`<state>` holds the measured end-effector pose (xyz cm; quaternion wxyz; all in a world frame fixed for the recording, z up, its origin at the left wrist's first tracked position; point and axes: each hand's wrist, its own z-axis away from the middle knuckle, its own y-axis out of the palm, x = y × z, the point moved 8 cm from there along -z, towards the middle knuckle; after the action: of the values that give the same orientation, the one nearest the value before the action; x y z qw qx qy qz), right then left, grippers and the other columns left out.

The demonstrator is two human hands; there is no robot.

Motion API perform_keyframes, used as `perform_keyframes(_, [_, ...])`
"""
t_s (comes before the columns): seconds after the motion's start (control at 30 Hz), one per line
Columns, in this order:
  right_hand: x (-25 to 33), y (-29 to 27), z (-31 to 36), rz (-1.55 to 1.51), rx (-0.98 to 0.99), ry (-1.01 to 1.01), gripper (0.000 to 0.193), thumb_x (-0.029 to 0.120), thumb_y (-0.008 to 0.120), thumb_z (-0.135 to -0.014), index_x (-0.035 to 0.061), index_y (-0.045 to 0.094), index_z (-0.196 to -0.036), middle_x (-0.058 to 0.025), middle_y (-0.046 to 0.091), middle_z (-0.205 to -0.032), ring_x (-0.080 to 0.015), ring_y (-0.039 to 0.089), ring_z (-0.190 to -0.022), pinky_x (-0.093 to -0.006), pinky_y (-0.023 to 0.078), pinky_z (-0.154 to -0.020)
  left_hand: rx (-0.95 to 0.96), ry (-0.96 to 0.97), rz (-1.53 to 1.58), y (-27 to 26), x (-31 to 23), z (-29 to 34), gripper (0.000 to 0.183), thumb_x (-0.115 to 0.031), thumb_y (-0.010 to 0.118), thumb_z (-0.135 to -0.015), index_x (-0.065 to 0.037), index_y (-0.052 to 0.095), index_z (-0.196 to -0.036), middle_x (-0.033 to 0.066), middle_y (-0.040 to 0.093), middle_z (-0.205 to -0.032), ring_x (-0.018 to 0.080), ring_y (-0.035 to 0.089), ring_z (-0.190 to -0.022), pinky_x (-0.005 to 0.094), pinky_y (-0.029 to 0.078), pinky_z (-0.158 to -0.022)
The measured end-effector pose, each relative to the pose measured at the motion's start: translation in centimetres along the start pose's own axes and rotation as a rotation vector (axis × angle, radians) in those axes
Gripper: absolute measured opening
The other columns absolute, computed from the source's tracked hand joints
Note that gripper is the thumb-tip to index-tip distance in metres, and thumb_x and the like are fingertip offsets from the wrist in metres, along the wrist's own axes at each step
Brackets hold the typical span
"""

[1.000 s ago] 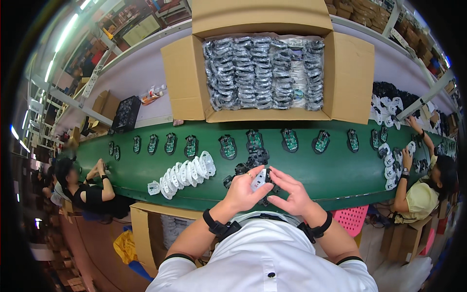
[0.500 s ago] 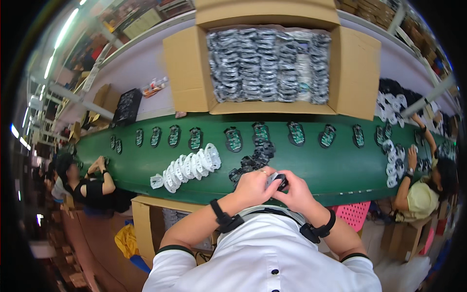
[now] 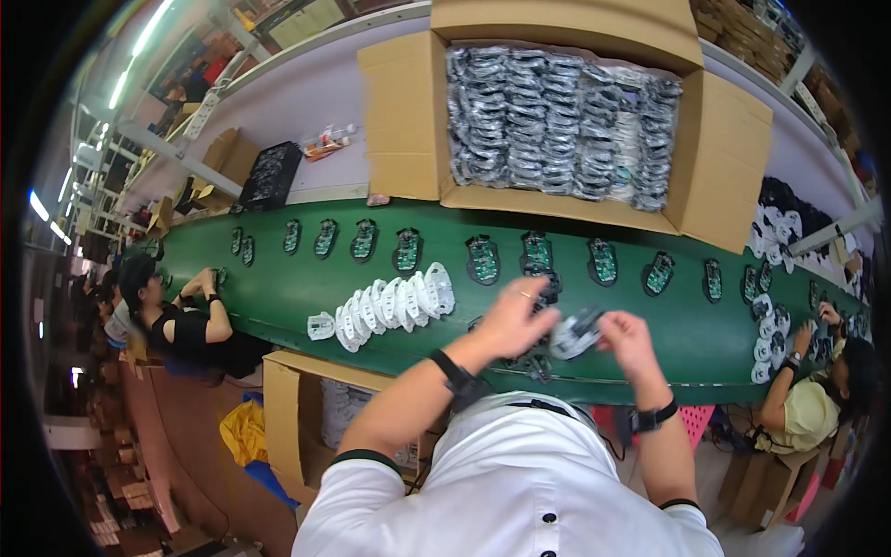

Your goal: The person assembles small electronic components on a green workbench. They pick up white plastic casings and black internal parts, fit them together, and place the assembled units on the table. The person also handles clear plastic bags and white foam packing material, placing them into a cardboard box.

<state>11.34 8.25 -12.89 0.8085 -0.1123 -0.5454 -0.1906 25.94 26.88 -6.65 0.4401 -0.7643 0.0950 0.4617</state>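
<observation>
My right hand pinches the edge of a light grey mouse shell with a dark part in it, over the near side of the green work surface. My left hand is beside it, thumb apart from the fingers; its fingertips reach toward a pile of black plastic parts and seem to hold nothing. That hand hides much of the pile; more black pieces show below. Left of it lies a row of overlapping white mouse shells. Mouse bases with green circuit boards line the far side.
Beyond the green surface a cardboard box holds stacks of bagged parts. Another open box stands below the near edge, left. Co-workers sit at the left and right. A black tray rests far left.
My hands have moved apart; both were together on the piece. Now the right holds the grey shell while the left has shifted toward the black parts. The view has turned somewhat.
</observation>
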Motion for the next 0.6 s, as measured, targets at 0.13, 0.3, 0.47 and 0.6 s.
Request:
perform_keyframes(0.13, [-4.5,-13.3,-2.0,0.589,-0.372,0.040,0.022,0.019,0.062,-0.094,0.0003,0.069,-0.102,-0.0086,0.070,-0.085,-0.0247,0.067,-0.079,-0.0347,0.055,-0.074,0.249,-0.052,-0.694,-5.0,7.1,0.7,0.068,-0.036,0.076,-0.079,-0.007,0.056,-0.137,0.0228,0.053,-0.140,0.0430,0.047,-0.131,0.0501,0.034,-0.113])
perform_keyframes(0.3, [-1.8,-4.6,0.7,0.976,-0.267,-0.454,0.048,0.020,0.075,-0.079,0.0054,0.063,-0.123,-0.0195,0.058,-0.135,-0.0376,0.053,-0.128,-0.0439,0.045,-0.106,0.613,-0.264,-1.041,-4.9,15.3,3.5,0.062,-0.034,0.073,-0.078,-0.012,0.060,-0.135,0.0192,0.059,-0.135,0.0361,0.048,-0.133,0.0575,0.026,-0.115])
perform_keyframes(0.47, [-4.7,5.3,2.1,1.147,0.049,-0.650,0.054,0.028,0.081,-0.071,0.0064,0.067,-0.118,-0.0206,0.057,-0.133,-0.0387,0.050,-0.127,-0.0469,0.043,-0.105,0.360,-0.349,-0.958,-5.9,15.4,1.7,0.050,-0.030,0.070,-0.082,-0.014,0.063,-0.129,0.0177,0.072,-0.109,0.0320,0.065,-0.112,0.0511,0.041,-0.107])
perform_keyframes(0.6, [-4.3,2.6,1.0,1.116,-0.118,-0.593,0.042,0.020,0.072,-0.074,0.0045,0.068,-0.112,-0.0216,0.055,-0.133,-0.0424,0.050,-0.120,-0.0484,0.044,-0.102,-0.014,-0.309,-0.526,-7.7,7.7,-0.6,0.043,-0.031,0.068,-0.089,-0.007,0.062,-0.123,0.0226,0.071,-0.088,0.0363,0.071,-0.087,0.0416,0.058,-0.075])
